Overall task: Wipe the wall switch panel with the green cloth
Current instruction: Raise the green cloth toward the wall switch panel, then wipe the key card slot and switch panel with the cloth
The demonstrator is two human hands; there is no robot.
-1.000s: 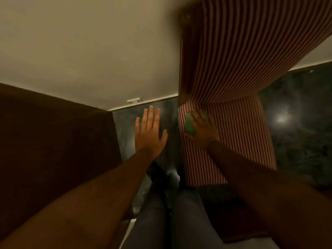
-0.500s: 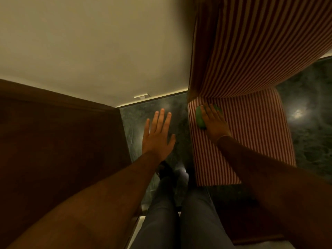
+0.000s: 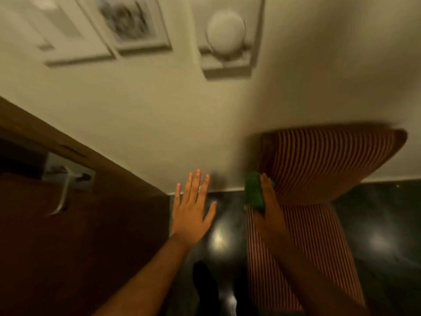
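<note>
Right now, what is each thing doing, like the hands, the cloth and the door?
Left hand: open, fingers spread, empty.
Right hand: closed around the cloth.
Green cloth: bunched up, held, away from the panel.
Switch panel: on the wall, blurred, untouched.
Door: cannot tell if shut.
Door handle: pointing down.

Wall (image 3: 159, 115): matt, smooth cream paint. Switch panel (image 3: 227, 39): pale, looks like smooth plastic with a round knob; blurred. Door (image 3: 79, 236): dark reddish-brown wood, low sheen. Door handle (image 3: 65, 190): brushed silvery metal lever on a metal plate. Floor (image 3: 376, 224): dark greenish polished stone, glossy with light glare. Chair (image 3: 319, 165): red-and-cream striped woven cloth. Green cloth (image 3: 254, 192): soft, matt fabric.
</note>
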